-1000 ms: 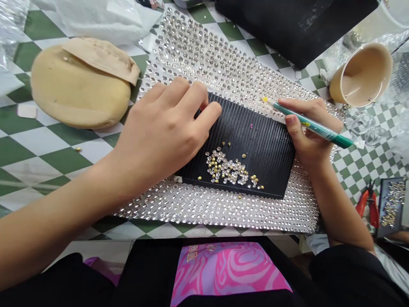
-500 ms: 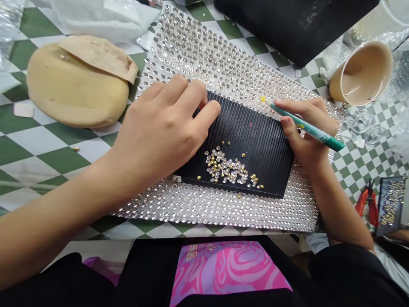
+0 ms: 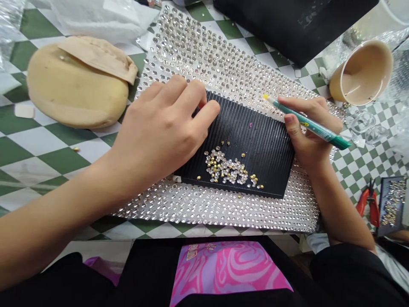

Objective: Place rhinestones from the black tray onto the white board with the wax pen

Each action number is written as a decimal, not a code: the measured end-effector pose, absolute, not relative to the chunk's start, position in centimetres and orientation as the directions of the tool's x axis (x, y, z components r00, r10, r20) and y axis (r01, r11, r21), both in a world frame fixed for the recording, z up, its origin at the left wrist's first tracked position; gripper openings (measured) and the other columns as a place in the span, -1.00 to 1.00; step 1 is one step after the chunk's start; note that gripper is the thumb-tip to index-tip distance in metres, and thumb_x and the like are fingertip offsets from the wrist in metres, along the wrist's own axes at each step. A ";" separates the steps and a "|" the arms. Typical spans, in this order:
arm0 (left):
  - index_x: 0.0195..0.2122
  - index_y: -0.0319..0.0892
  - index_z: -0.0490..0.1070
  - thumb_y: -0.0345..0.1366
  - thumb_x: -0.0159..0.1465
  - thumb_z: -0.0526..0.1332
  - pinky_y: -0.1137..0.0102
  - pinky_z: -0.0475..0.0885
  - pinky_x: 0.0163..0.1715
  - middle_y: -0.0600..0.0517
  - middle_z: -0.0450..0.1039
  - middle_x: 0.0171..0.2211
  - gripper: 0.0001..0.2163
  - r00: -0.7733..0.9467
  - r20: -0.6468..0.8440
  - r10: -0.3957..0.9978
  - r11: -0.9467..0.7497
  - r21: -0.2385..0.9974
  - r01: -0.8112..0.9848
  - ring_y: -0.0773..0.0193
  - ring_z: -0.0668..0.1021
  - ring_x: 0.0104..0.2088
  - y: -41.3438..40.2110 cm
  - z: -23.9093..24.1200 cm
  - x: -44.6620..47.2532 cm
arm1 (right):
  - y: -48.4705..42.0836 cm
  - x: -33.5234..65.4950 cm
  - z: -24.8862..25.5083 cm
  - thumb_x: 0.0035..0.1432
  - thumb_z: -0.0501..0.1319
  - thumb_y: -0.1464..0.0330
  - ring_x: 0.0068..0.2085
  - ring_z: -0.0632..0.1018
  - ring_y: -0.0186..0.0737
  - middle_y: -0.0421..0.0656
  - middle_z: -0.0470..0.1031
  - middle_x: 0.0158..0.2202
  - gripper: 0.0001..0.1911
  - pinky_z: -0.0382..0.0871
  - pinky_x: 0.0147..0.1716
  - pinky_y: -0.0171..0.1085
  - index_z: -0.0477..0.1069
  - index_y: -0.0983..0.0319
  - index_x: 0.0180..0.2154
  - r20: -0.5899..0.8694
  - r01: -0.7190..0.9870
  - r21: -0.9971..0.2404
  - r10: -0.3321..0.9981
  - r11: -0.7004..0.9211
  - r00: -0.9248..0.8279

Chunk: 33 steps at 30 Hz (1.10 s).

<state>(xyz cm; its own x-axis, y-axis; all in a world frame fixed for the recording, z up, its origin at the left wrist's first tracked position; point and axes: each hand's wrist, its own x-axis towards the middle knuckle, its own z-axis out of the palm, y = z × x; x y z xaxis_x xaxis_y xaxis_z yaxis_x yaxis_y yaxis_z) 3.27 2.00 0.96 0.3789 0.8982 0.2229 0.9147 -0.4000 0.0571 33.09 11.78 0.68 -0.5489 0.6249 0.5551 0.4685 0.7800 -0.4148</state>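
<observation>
A black ridged tray [image 3: 255, 145] lies on a white sheet [image 3: 207, 204] covered in rows of rhinestones. Loose rhinestones [image 3: 234, 170], some showing gold backs, are heaped in the tray's near part. My left hand [image 3: 169, 121] is closed over the tray's upper left edge; its fingertips are mostly hidden. Between the thumb and fingers of my right hand [image 3: 315, 132] is a green picker pencil [image 3: 311, 123], held at a slant. Its yellow tip hangs over the sheet, just past the tray's far edge.
A beige rounded pad [image 3: 79, 94] with a cloth flap sits at left. To the right are a paper cup [image 3: 364, 74], red-handled pliers [image 3: 367, 204] and another tray [image 3: 391, 204] of stones. A black panel [image 3: 297, 25] lies at the back, plastic wrap [image 3: 102, 19] at back left.
My right hand has shifted slightly to the right, carrying the pencil with it. My left hand and the tray look almost unmoved.
</observation>
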 end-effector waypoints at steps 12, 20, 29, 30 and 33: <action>-0.04 -0.21 0.45 -0.40 0.57 0.05 0.32 0.58 -0.23 -0.03 0.56 -0.17 -0.82 0.425 0.355 0.833 -0.433 -0.062 0.899 0.12 0.69 -0.14 1.8 0.9 3.3 | 12.4 32.0 2.8 0.42 0.32 0.27 -0.19 0.78 -0.10 -0.16 0.81 -0.12 -0.74 0.65 -0.17 -0.07 0.75 0.03 0.03 0.595 0.451 -0.507 0.677 0.734 -0.433; -0.02 -0.20 0.48 -0.45 0.51 0.18 0.27 0.52 -0.30 -0.04 0.61 -0.24 -0.89 0.449 0.425 0.786 -0.428 -0.151 0.891 0.11 0.64 -0.28 1.6 1.5 3.6 | 12.2 31.2 1.0 0.45 0.28 0.31 -0.29 0.72 -0.14 -0.22 0.79 -0.22 -0.76 0.56 -0.25 -0.08 0.73 -0.01 -0.02 0.577 0.407 -0.563 0.694 0.720 -0.430; 0.07 -0.27 0.49 -0.46 0.49 0.17 0.22 0.52 -0.37 -0.11 0.63 -0.18 -0.81 0.448 0.391 0.804 -0.469 -0.045 0.882 0.07 0.64 -0.26 1.3 1.2 3.0 | 12.0 31.0 1.5 0.43 0.23 0.31 -0.43 0.63 -0.13 -0.22 0.73 -0.35 -0.77 0.55 -0.38 -0.04 0.70 -0.01 -0.12 0.541 0.476 -0.511 0.698 0.716 -0.469; 0.08 -0.28 0.50 -0.46 0.48 0.16 0.21 0.53 -0.37 -0.13 0.64 -0.17 -0.79 0.447 0.381 0.810 -0.471 -0.033 0.882 0.06 0.64 -0.26 1.3 1.3 3.0 | 12.0 30.9 1.6 0.43 0.22 0.29 -0.44 0.63 -0.13 -0.21 0.73 -0.36 -0.76 0.56 -0.37 -0.02 0.70 -0.01 -0.15 0.533 0.487 -0.507 0.702 0.711 -0.472; 0.13 -0.25 0.49 -0.47 0.47 0.15 0.18 0.55 -0.33 -0.13 0.65 -0.14 -0.74 0.442 0.349 0.826 -0.469 -0.009 0.883 0.04 0.63 -0.24 1.2 1.3 3.0 | 12.0 30.9 1.7 0.42 0.21 0.31 -0.48 0.62 -0.13 -0.23 0.72 -0.39 -0.74 0.57 -0.38 -0.01 0.70 -0.03 -0.18 0.522 0.479 -0.511 0.700 0.714 -0.487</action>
